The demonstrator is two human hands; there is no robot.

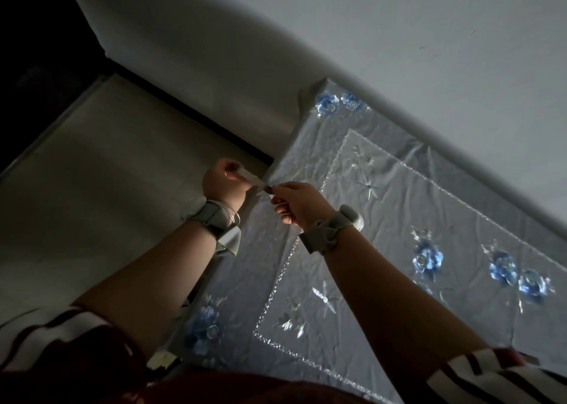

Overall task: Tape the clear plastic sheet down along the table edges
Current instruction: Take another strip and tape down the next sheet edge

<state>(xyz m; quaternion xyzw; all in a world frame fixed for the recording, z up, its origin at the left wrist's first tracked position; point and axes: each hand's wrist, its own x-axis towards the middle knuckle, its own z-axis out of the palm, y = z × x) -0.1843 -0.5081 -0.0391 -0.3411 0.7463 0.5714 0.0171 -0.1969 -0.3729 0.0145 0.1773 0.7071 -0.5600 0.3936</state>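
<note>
Both hands, left (222,179) and right (299,202), pinch a tape strip (253,180) stretched over the table (399,207) edge; open floor (107,188) left.

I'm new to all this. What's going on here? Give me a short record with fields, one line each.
Setting: dim room, table against a pale wall
Table cover: crinkled clear plastic sheet over a cloth with blue flowers
Left hand: closed on one end of a strip of tape, just past the table's left edge
Right hand: pinching the strip's other end, above the sheet
Tape: stretched between both hands, not yet stuck down
Wrists: a band on each, thin bangles on the left
Sleeves: striped, dark red and white
</note>
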